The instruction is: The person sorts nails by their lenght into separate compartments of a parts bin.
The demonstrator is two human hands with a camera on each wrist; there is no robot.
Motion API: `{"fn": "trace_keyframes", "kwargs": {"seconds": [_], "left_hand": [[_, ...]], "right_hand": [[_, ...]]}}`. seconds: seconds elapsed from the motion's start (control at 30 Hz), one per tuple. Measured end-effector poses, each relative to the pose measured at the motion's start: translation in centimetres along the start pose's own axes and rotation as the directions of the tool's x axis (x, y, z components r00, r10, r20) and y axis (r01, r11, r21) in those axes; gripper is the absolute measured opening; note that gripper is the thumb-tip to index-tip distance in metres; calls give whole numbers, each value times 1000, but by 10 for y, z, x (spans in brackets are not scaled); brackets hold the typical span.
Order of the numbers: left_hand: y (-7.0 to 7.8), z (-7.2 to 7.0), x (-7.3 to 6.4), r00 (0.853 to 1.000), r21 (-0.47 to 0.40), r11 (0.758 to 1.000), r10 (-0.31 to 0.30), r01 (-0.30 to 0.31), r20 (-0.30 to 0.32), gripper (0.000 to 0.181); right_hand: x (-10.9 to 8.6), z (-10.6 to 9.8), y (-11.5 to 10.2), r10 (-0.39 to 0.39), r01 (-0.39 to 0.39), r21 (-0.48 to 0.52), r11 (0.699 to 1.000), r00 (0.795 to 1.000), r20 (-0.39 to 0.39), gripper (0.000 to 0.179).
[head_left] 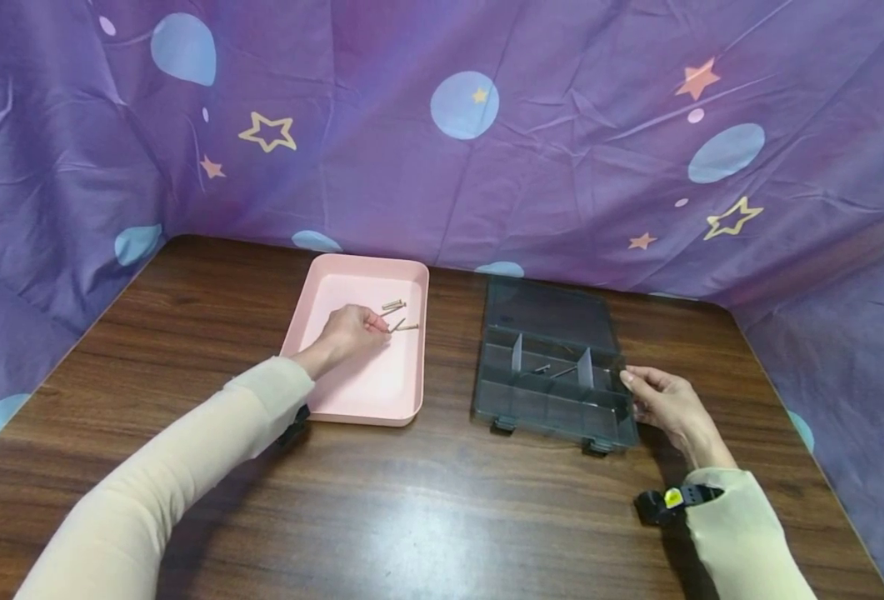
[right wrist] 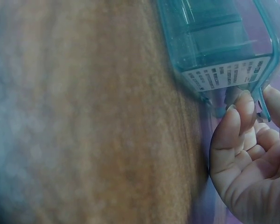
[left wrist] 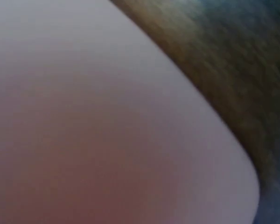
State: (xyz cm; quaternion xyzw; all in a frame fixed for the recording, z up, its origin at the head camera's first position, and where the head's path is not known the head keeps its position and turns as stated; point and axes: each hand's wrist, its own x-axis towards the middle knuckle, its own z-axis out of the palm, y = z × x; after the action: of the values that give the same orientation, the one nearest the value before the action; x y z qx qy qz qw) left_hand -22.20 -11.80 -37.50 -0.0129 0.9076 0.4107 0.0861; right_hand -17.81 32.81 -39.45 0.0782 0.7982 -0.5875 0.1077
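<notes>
My left hand [head_left: 352, 333] reaches into a pink tray [head_left: 367, 400], its thumb and fingertips pinching a small screw [head_left: 397, 325]. Several more brass-coloured screws [head_left: 392, 305] lie just beyond the fingertips. To the right stands a dark translucent compartment box [head_left: 554, 404] with its lid [head_left: 550, 312] folded back. A couple of screws [head_left: 564, 372] lie in its middle compartment, between two upright dividers. My right hand [head_left: 666, 404] grips the box's right end, thumb on top. In the right wrist view, curled fingers [right wrist: 242, 116] sit against that end, below a printed label [right wrist: 226, 74].
Both containers stand on a dark wood-grain table [head_left: 442, 500]. Two latches [head_left: 597, 447] project from the box's front edge. A purple cloth [head_left: 382, 125] with stars hangs behind the table and along its sides. The left wrist view is blurred, mostly the tray's wall [left wrist: 177, 116].
</notes>
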Motion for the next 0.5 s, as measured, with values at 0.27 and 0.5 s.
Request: {"fn": "trace_keyframes", "kwargs": {"seconds": [0.27, 0.5], "left_hand": [[-3, 2, 0, 1000, 26, 999, 23, -22, -6, 16], [-4, 5, 1, 1000, 36, 999, 13, -12, -16, 15]], "right_hand": [[1, 0, 0, 13, -14, -29, 999, 1000, -17, 7], [1, 0, 1, 4, -4, 5, 1000, 1000, -2, 4]]}}
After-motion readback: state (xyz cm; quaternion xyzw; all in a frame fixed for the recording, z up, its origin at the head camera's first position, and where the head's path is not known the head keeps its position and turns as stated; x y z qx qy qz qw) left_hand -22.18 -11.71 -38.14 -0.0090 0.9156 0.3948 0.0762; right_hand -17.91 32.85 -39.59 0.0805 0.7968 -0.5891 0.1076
